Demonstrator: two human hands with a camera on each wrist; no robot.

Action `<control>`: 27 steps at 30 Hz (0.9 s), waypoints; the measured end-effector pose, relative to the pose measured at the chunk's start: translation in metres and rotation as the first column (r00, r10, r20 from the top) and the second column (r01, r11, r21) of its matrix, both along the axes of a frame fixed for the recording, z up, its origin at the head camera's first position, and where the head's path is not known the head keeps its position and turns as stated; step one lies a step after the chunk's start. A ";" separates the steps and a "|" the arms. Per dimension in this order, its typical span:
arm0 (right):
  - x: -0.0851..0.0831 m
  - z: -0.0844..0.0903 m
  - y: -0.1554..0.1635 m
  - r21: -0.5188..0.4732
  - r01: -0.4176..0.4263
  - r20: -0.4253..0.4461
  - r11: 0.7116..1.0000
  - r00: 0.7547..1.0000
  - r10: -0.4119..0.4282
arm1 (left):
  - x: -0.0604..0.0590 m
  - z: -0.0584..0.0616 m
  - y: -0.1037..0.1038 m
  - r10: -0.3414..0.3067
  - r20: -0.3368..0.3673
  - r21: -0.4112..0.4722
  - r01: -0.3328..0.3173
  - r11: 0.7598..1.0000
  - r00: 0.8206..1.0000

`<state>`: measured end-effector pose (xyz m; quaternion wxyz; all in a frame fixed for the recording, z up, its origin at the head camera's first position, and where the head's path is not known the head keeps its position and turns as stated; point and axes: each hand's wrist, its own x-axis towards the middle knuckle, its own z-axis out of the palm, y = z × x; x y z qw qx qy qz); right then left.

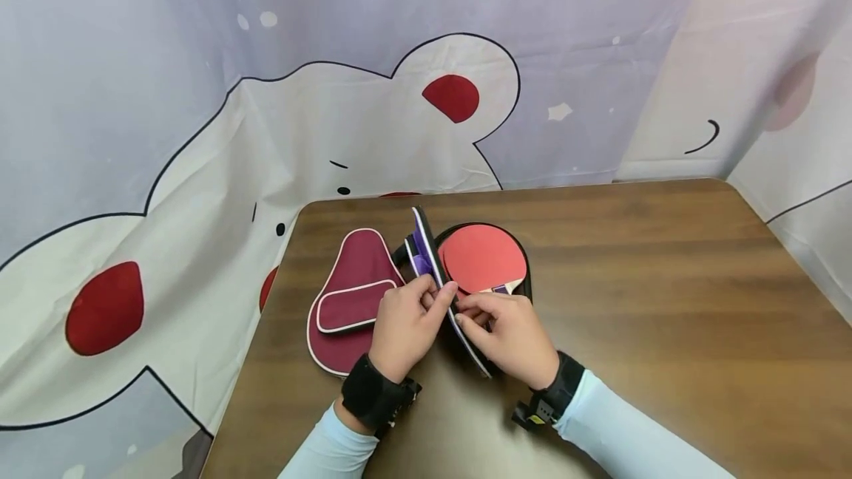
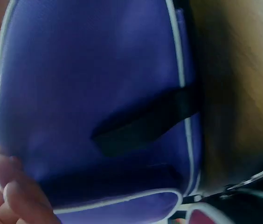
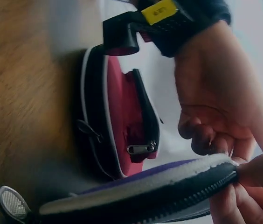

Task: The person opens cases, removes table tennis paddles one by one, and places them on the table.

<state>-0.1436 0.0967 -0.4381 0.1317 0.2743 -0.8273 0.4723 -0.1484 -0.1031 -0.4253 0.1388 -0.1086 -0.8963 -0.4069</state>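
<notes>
One purple case (image 2: pixel 89 70): held raised on edge, 9 o'clock of table (image 1: pixel 665 316) centre.
Hands: edge gripped by left hand (image 1: pixel 407 327) from 8 o'clock, by right hand (image 1: pixel 512 335) from 4 o'clock.
Red paddle (image 1: pixel 486 257): exposed between 1 and 2 o'clock.
Progress: case judged unzipped; closure not yet done.
Maroon case (image 1: pixel 353 298): laid flat, 9 o'clock.

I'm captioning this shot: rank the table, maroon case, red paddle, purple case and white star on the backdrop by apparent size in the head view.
1. Table
2. Maroon case
3. Red paddle and purple case, unranked: the purple case shows nearly edge-on and partly covered
4. White star
</notes>
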 end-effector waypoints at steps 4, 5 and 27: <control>0.001 -0.001 -0.010 0.092 -0.021 -0.071 0.996 0.997 0.028 | 0.002 -0.004 -0.005 0.029 -0.041 -0.014 -0.030 0.999 0.999; 0.001 -0.001 -0.012 0.110 -0.026 -0.085 0.994 0.996 0.035 | 0.003 -0.005 -0.007 0.032 -0.047 -0.011 -0.033 0.999 0.998; -0.038 -0.017 0.049 0.509 0.200 0.157 0.837 0.935 -0.319 | 0.020 -0.019 -0.051 0.021 0.176 0.106 -0.040 0.994 0.984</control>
